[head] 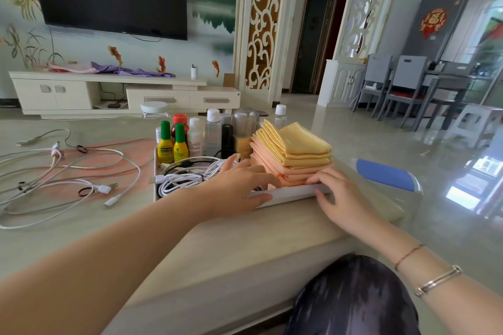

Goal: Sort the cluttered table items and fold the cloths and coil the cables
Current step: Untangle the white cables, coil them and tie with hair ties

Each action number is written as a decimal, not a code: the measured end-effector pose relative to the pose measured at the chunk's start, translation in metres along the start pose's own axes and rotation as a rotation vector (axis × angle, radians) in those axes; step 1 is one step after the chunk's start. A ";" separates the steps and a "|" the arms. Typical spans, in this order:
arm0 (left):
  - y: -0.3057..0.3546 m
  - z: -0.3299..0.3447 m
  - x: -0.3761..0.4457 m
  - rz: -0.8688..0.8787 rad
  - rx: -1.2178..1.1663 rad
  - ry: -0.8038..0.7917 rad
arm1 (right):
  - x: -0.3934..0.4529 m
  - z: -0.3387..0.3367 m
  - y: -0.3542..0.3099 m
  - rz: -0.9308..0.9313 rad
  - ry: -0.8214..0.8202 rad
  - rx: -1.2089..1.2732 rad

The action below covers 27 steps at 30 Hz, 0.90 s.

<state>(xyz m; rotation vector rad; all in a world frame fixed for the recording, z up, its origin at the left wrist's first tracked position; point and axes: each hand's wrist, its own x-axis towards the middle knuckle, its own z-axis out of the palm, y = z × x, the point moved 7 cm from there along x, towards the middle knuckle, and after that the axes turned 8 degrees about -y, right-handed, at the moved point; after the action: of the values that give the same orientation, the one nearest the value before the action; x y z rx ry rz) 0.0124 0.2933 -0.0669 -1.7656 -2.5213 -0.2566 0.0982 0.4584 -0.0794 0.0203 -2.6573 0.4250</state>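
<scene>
Tray (pixel 288 194): white, frame centre, on the table (pixel 217 239).
Folded cloths (pixel 294 152): yellow over peach, stacked in tray's right part.
Coiled cables (pixel 185 179): tray's left part.
Loose cables (pixel 68 171): frame left.
Bottles (pixel 196 136): tray's rear.
Left hand (pixel 239 185): fingers spread straight, resting on tray's front rim.
Right hand (pixel 337 193): fingers relaxed, apart, touching rim and cloths.

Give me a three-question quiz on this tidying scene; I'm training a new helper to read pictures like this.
1. True or false: the yellow cloths lie on top of the pink cloths.
2. Where are the loose cables that are not yet coiled? A) on the table left of the tray B) on the floor C) on the TV stand
3. Fill in: both the left hand and the right hand touch the near rim of the white ____.

Key: 1 true; 2 A; 3 tray.
</scene>
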 end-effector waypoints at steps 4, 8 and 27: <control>-0.003 0.001 -0.001 0.019 -0.008 0.033 | -0.002 -0.005 0.002 -0.045 0.079 -0.034; -0.005 0.001 -0.001 -0.002 -0.027 0.027 | 0.002 -0.007 0.000 -0.045 0.118 -0.067; -0.014 0.006 -0.004 -0.100 -0.273 0.048 | 0.001 0.007 0.002 -0.040 0.124 -0.035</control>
<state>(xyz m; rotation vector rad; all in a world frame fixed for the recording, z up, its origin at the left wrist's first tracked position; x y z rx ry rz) 0.0005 0.2860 -0.0748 -1.6929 -2.6491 -0.6696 0.0940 0.4582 -0.0853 0.0346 -2.5376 0.3544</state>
